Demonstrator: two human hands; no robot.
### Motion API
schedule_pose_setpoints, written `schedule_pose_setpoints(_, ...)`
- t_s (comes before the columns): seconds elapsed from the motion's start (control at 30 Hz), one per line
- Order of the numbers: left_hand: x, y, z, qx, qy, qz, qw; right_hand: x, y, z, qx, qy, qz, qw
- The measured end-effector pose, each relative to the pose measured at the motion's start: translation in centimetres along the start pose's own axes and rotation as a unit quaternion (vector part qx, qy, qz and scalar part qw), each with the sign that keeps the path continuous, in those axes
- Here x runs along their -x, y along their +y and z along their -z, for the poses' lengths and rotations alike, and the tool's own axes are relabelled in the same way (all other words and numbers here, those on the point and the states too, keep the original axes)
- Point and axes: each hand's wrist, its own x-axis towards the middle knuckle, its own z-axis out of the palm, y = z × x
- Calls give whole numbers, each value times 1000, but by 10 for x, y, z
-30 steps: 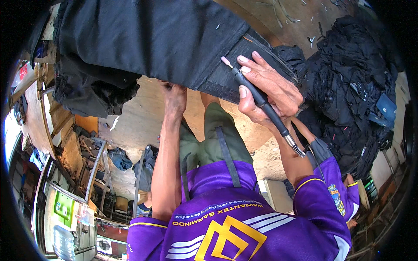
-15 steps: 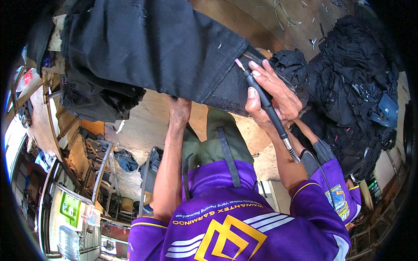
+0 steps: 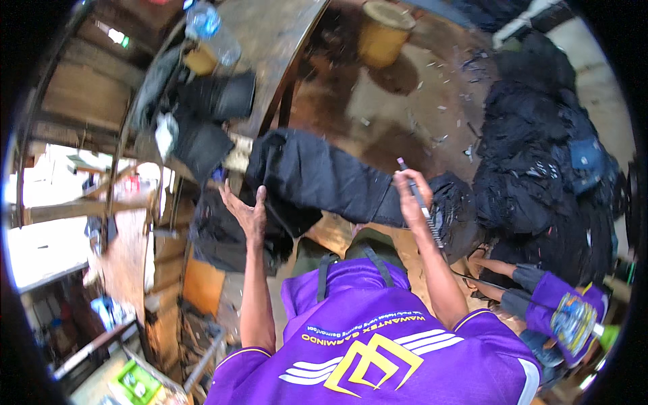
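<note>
A black denim trouser leg (image 3: 324,169) stretches across in front of me, its left end beside a pale block. My left hand (image 3: 247,212) is open, thumb and fingers spread, just in front of that left end; whether it touches the cloth I cannot tell. At the other end, by the hem, my right hand (image 3: 410,194) is closed round a slim rotary grinder handpiece (image 3: 423,202). Its small pink tip points up and away from me, and a spring-like sleeve and cord trail behind it. Some motion blur softens the cloth.
Heaped dark garments (image 3: 526,169) fill the right side, and another person (image 3: 560,310) in purple sits near them. Farther off stand a yellow bucket (image 3: 381,44) and a wooden table (image 3: 287,40) with a clear plastic bottle (image 3: 226,48). Scraps litter the floor.
My left hand has come out from under the trouser leg and opened near its left end. The view has swung left and outward. The handpiece stays in my right hand.
</note>
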Motion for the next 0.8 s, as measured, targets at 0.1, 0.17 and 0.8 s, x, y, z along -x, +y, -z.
schedule_pose_setpoints(0.1, -65, -18, -16, 84, -208, 68, 972, 9, -6, -23, 115, 5, 107, 988)
schedule_pose_setpoints(0.17, -85, -30, -25, 113, -236, 64, 963, 11, -2, -28, 192, 37, 164, 967)
schedule_pose_setpoints(0.8, 74, 159, -123, 29, -247, -265, 932, -54, 98, 270, 307, 127, 47, 942)
